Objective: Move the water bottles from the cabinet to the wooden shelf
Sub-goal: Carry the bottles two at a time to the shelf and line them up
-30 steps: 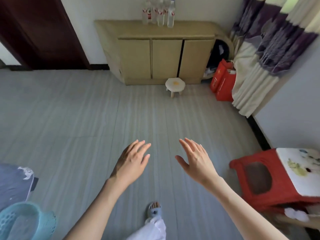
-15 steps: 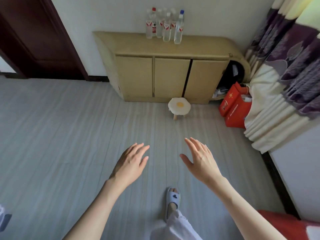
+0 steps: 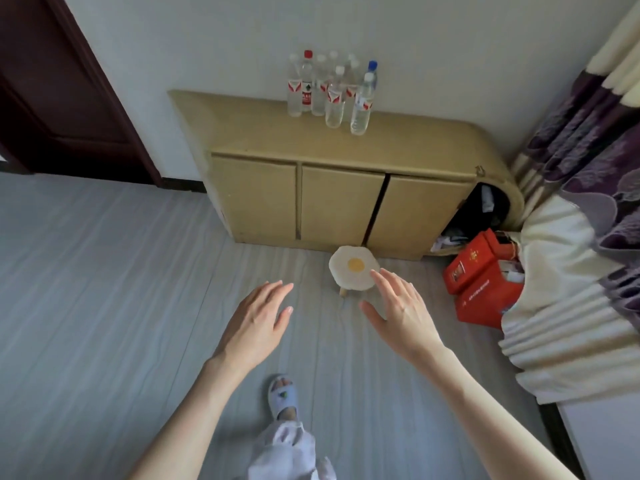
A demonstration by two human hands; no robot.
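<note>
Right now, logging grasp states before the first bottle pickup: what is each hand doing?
Left hand: open, fingers straight, holding nothing.
Right hand: open, fingers straight, holding nothing.

The clear plastic water bottles (image 3: 330, 95) look glossy, sitting on a matt tan wooden cabinet (image 3: 346, 188). The grey streaked floor (image 3: 104, 289) looks smooth, and the purple-and-cream curtain (image 3: 581, 237) is soft cloth.
</note>
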